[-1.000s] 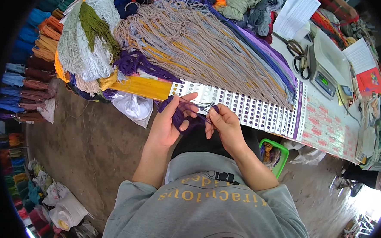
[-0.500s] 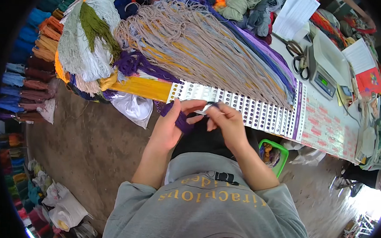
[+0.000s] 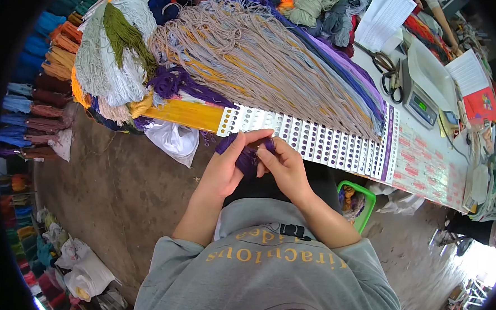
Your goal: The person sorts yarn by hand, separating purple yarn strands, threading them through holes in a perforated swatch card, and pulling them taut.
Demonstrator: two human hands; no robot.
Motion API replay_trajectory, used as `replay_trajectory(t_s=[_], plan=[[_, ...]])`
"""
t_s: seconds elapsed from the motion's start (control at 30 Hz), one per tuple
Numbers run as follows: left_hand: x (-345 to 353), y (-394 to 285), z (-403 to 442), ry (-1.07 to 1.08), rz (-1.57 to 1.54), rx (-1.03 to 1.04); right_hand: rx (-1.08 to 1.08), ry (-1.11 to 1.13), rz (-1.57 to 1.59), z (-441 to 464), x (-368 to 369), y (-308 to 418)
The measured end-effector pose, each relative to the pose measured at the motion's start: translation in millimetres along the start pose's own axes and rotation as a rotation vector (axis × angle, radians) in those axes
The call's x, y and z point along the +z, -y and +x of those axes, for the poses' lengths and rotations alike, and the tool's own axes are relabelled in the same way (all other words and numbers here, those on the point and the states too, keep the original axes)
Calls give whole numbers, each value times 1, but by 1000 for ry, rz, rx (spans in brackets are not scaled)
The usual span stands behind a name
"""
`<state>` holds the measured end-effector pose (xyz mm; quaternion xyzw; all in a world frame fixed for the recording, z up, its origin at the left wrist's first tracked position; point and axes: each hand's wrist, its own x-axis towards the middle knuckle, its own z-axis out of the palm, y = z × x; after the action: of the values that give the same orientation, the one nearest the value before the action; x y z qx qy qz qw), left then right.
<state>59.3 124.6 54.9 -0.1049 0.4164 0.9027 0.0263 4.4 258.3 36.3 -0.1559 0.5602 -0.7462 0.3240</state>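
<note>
A small bundle of dark purple yarn (image 3: 249, 161) is looped around my left hand (image 3: 224, 166), whose fingers are bent around it. My right hand (image 3: 288, 168) meets it from the other side, thumb and fingers pinched on part of the same yarn. Both hands are close together in front of my body, just off the table's near edge. Right behind them lies a white card (image 3: 268, 120) with rows of holes, many showing dark purple. Long beige, grey and mustard yarn strands (image 3: 254, 59) spread over the table beyond it.
To the right are a digital scale (image 3: 422, 104), black scissors (image 3: 393, 83) and printed sheets (image 3: 384, 16). A green basket (image 3: 366, 208) stands below the table edge. White and olive skeins (image 3: 105, 61) pile at the left. Another person's arm (image 3: 440, 18) reaches in at upper right.
My right hand has moved slightly left and down, closer to my left hand, and the purple yarn now spans between both. Another person's arm has come further into view at upper right.
</note>
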Motion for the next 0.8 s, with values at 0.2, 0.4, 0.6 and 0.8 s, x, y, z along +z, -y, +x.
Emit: replay_trajectory(t_s=[0.2, 0.4, 0.6, 0.8], plan=[[2, -1, -1, -12, -1, -17, -12, -13, -26, 1, 4, 3], [-4, 1, -1, -40, -14, -4, -45, -26, -21, 0, 4, 2], [-26, -11, -6, -246, 168, 96, 107, 135, -560, -8, -5, 16], [-104, -18, -33, -281, 39, -185, -436, -158, -977, -13, -31, 56]])
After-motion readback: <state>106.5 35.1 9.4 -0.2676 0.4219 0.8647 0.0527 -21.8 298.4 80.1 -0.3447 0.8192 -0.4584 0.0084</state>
